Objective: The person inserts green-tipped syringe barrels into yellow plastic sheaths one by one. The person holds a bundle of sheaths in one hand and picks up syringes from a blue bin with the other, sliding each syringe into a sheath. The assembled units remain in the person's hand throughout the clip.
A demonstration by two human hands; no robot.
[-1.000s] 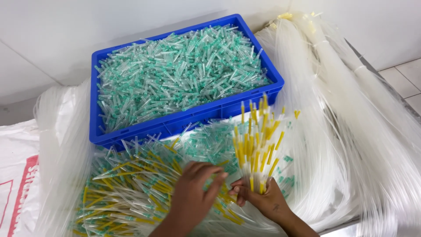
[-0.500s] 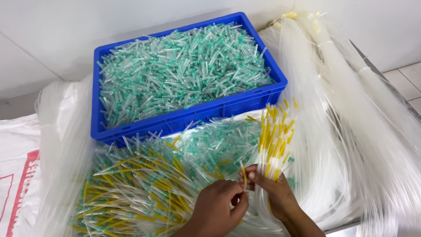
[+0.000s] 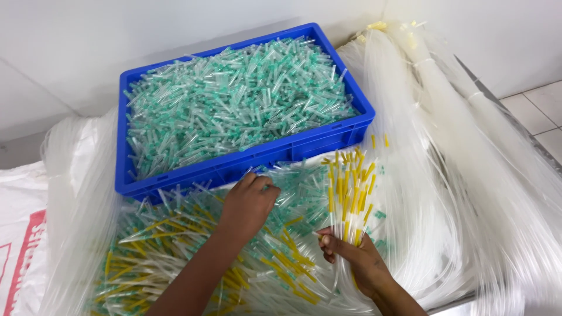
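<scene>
- My right hand (image 3: 357, 263) grips a fan of yellow-tipped tubes (image 3: 349, 187).
- My left hand (image 3: 249, 205), loosely curled, rests on the loose pile (image 3: 175, 246) before the blue crate (image 3: 246, 161).

Your blue plastic crate (image 3: 246, 161) held clear caps with teal-green ends (image 3: 234, 99). The bunch of tubes (image 3: 348, 187) in your right hand (image 3: 357, 260) had yellow tips on clear stems. The tubing bundles (image 3: 468, 152) were milky white; the sack (image 3: 20, 234) white with red print.
</scene>
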